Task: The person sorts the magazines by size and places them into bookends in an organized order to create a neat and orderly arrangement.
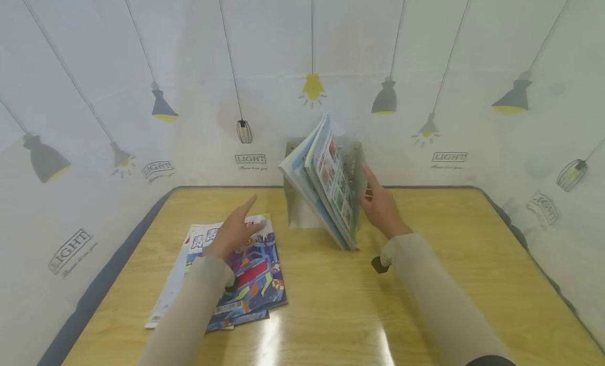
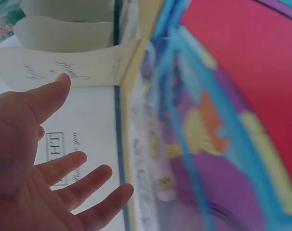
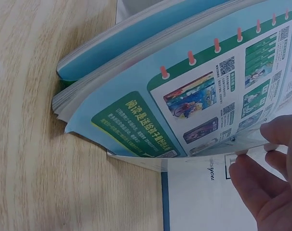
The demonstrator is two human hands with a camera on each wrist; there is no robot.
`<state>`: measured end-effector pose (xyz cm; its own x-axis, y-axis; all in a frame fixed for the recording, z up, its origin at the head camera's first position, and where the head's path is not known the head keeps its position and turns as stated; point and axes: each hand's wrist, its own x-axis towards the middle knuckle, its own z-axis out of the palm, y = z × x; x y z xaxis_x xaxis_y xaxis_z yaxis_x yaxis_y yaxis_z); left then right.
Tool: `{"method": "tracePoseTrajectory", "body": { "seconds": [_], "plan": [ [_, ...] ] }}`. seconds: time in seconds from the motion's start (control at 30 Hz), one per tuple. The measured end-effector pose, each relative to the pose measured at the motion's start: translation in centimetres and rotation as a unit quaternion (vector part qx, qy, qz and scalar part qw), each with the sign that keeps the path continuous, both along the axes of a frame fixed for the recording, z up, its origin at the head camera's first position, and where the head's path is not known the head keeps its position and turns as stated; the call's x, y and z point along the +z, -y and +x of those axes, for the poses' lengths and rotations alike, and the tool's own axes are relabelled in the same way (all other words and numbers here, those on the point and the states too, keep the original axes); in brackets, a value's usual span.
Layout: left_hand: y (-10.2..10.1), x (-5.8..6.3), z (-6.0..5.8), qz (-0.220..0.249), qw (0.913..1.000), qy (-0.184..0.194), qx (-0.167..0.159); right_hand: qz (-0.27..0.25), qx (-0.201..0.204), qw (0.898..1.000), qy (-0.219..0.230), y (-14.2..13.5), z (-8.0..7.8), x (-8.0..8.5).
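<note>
A white desk book rack with upright side panels stands against the wall at the back of the table. Several magazines lean in it, tilted to the left, with their lower corners jutting out in front. My right hand pinches the rack's right side panel between thumb and fingers, beside the printed back cover of the nearest magazine. Over a fanned pile of colourful comic magazines on the left, my left hand is held with fingers spread and nothing in it.
The wooden table is bounded by a dark edge strip along the wall sides. A pale wall with printed hanging lamps closes in the back and both sides. The rack's dividers show in the left wrist view.
</note>
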<state>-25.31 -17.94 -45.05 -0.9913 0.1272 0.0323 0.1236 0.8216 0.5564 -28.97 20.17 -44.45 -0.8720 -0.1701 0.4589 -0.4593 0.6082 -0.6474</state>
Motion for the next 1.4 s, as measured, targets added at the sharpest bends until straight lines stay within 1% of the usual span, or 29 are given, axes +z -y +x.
{"method": "tracePoseTrajectory", "body": {
  "seconds": [0.1, 0.2, 0.37, 0.47, 0.6, 0.67, 0.83, 0.93, 1.0, 1.17, 1.23, 1.33, 1.4],
  "plan": [
    [0.9, -0.8, 0.3, -0.016, 0.9998, 0.008, 0.012, -0.009, 0.008, 1.000, 0.004, 0.3, 0.0, 0.0],
    [1.5, -1.3, 0.5, -0.022, 0.9995, 0.011, 0.022, -0.008, 0.001, 1.000, 0.004, 0.3, 0.0, -0.1],
    [2.2, -1.5, 0.6, -0.033, 0.9992, 0.009, 0.020, -0.008, -0.006, 1.000, -0.009, 0.1, -0.1, -0.1],
    [3.0, -1.7, 0.9, -0.043, 0.9979, 0.022, 0.042, -0.011, -0.002, 1.000, -0.013, 0.0, -0.1, -0.1],
    [4.3, -1.5, 1.5, -0.044, 0.9949, 0.037, 0.083, -0.014, -0.001, 1.000, -0.010, 0.1, 0.1, 0.0],
    [4.7, -1.3, 1.8, -0.044, 0.9933, 0.042, 0.098, -0.015, -0.002, 1.000, -0.008, 0.1, 0.1, 0.0],
    [5.8, -1.2, 2.1, -0.052, 0.9923, 0.038, 0.106, -0.018, -0.004, 1.000, -0.006, 0.1, -0.1, -0.1],
    [6.3, -0.9, 2.3, -0.061, 0.9920, 0.038, 0.104, -0.019, -0.007, 1.000, 0.002, 0.1, -0.2, -0.2],
    [6.6, -0.7, 2.4, -0.061, 0.9907, 0.051, 0.111, -0.020, -0.010, 1.000, 0.012, 0.1, -0.1, -0.2],
    [6.8, -0.3, 2.9, -0.063, 0.9839, 0.087, 0.143, -0.020, -0.010, 0.999, 0.026, 0.2, 0.0, 0.0],
    [6.8, -0.3, 2.9, -0.060, 0.9811, 0.098, 0.156, -0.019, -0.009, 0.999, 0.028, 0.2, 0.0, 0.1],
    [6.8, -0.3, 3.0, -0.056, 0.9788, 0.107, 0.165, -0.019, -0.009, 0.999, 0.033, 0.2, 0.1, 0.2],
    [6.9, -0.4, 3.0, -0.040, 0.9769, 0.116, 0.174, -0.022, -0.009, 0.999, 0.035, 0.2, 0.1, 0.2]
  ]
}}
